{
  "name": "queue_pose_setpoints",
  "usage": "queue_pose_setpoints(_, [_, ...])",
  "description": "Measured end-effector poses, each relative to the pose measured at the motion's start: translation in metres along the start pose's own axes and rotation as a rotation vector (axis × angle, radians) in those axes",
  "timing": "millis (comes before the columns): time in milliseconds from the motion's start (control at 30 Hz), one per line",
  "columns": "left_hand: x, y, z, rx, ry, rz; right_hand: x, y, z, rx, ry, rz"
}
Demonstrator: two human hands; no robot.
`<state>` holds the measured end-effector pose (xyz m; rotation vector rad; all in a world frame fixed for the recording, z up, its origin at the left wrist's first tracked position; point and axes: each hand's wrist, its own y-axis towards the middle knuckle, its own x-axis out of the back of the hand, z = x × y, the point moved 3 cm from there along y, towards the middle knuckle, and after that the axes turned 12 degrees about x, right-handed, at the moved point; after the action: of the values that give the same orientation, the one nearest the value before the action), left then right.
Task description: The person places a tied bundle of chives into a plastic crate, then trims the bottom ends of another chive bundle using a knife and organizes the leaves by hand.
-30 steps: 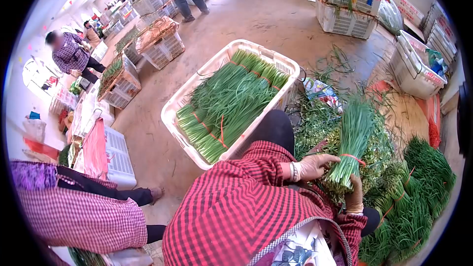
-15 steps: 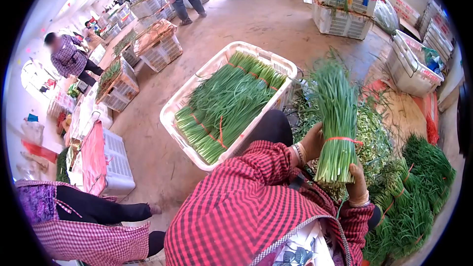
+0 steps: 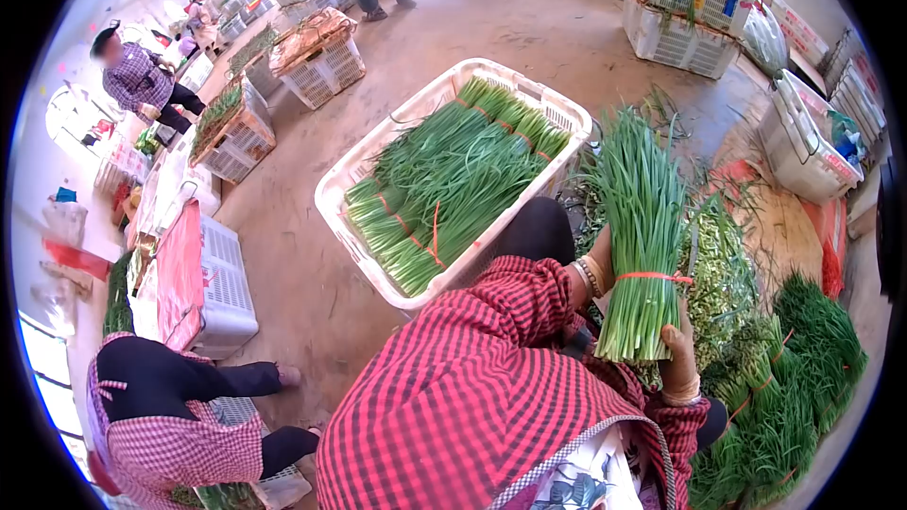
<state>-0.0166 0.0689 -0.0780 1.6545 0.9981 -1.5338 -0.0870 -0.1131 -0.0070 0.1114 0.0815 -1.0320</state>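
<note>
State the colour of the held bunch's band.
Orange-red; the band shows best in the head view, around the bunch.

Green bundle [image 3: 644,227] now closer up, left hand [image 3: 602,260] partly behind it.

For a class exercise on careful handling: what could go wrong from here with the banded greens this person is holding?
1. One red band shows around the bundle of chive-like greens, below its middle; the long leaves above fan out and might bend or tangle.
2. The right grip is low, by the stem ends, and the left grip is mostly hidden, so its support is unclear; the bundle might slip onto the loose scraps beside it.
</note>
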Motion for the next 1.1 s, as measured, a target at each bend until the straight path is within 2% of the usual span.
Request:
queue_pose_setpoints(200, [-0.001,0.014,-0.007,-0.002,-0.005,0.027,0.003,-0.001,-0.005,-0.036,0.050,-0.001])
queue_pose_setpoints(300, [0.001,0.023,-0.017,0.002,-0.061,0.244,0.003,0.000,-0.004,-0.041,0.202,0.046])
queue_pose_setpoints(367, [0.006,0.033,-0.024,-0.047,-0.032,0.186,0.012,0.002,-0.007,-0.006,0.200,0.074])
queue_pose_setpoints(433, [-0.004,0.039,-0.032,-0.049,0.027,0.214,0.022,0.003,-0.011,-0.090,0.175,0.084])
queue_pose_setpoints(467, [-0.010,0.041,-0.037,-0.050,0.056,0.224,0.028,0.006,-0.005,-0.047,0.015,0.094])
queue_pose_setpoints(500, [-0.017,0.039,-0.040,-0.049,0.060,0.222,0.030,0.004,0.009,-0.096,-0.017,0.048])
queue_pose_setpoints(567, [-0.025,0.037,-0.049,-0.083,0.130,-0.090,0.051,0.011,0.006,0.047,-0.029,-0.107])
queue_pose_setpoints(600, [-0.059,0.015,-0.052,-0.252,0.343,-0.290,0.050,0.012,0.018,0.095,-0.094,-0.124])
queue_pose_setpoints(633, [-0.061,0.017,-0.046,-0.251,0.352,-0.289,0.042,0.017,0.023,0.102,-0.089,-0.126])
queue_pose_setpoints(700, [-0.067,0.022,-0.036,-0.635,0.793,-0.405,0.015,0.034,0.037,0.159,-0.348,-0.147])
queue_pose_setpoints(733, [-0.068,0.027,-0.024,-0.689,0.851,-0.451,-0.004,0.042,0.038,0.165,-0.242,-0.161])
queue_pose_setpoints(767, [-0.079,0.023,-0.016,-0.666,0.849,-0.443,-0.009,0.057,0.031,0.301,-0.324,-0.149])
queue_pose_setpoints(800, [-0.091,0.014,-0.007,-0.653,1.050,-0.561,-0.017,0.073,0.034,0.393,-0.214,-0.295])
queue_pose_setpoints(833, [-0.096,0.011,0.006,-0.612,1.256,-0.660,-0.016,0.080,0.044,0.286,-0.029,-0.417])
queue_pose_setpoints(867, [-0.071,0.026,0.008,-0.620,1.202,-0.525,0.008,0.089,0.035,0.449,-0.045,-0.530])
queue_pose_setpoints(900, [-0.069,0.025,0.011,-0.493,1.185,-0.483,0.017,0.087,0.042,0.393,-0.014,-0.585])
queue_pose_setpoints(933, [-0.089,0.018,0.018,-0.351,0.917,-0.351,0.039,0.090,0.030,0.351,0.064,-0.610])
queue_pose_setpoints(967, [-0.087,0.019,0.014,-0.303,0.903,-0.312,0.054,0.091,0.021,0.356,-0.001,-0.705])
queue_pose_setpoints(1000, [-0.089,0.016,0.016,-0.270,0.726,-0.358,0.052,0.086,0.029,0.462,-0.022,-0.732])
queue_pose_setpoints(1067, [-0.072,0.021,0.001,-0.275,0.658,-0.425,0.073,0.075,0.026,0.423,-0.058,-0.802])
queue_pose_setpoints(1100, [-0.063,0.022,0.000,-0.178,0.457,-0.448,0.079,0.065,0.023,0.378,-0.077,-0.821])
